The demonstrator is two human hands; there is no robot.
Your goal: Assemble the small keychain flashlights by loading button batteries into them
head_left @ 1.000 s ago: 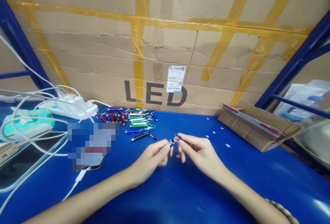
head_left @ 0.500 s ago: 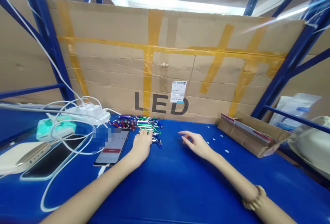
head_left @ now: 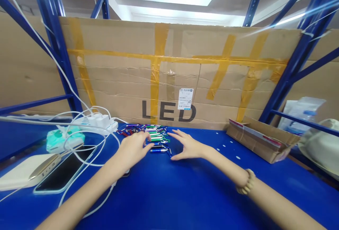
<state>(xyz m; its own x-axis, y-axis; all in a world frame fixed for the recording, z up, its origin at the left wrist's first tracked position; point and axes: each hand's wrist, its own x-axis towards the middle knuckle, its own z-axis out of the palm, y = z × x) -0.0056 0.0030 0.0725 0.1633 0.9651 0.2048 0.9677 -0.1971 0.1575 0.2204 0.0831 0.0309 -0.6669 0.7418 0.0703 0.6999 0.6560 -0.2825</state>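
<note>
A pile of small keychain flashlights (head_left: 150,133) in green, blue, red and purple lies on the blue table (head_left: 185,194) near the cardboard wall. A blue flashlight (head_left: 159,149) lies apart at the pile's near edge. My left hand (head_left: 132,147) reaches in from the left, fingers spread, fingertips just short of that blue flashlight. My right hand (head_left: 186,146) is open with fingers extended, resting on its edge just right of the pile. Neither hand holds anything.
A big taped cardboard sheet marked LED (head_left: 169,81) stands behind the table. A flat cardboard box (head_left: 259,136) lies at the right. At the left are a power strip (head_left: 96,124) with white cables, a tablet (head_left: 63,170), a white device (head_left: 21,170) and a teal pack (head_left: 63,139).
The blue carabiner piece held between both hands a second ago has been let go. Both hands moved forward to the flashlight pile, and the view tilted upward.
</note>
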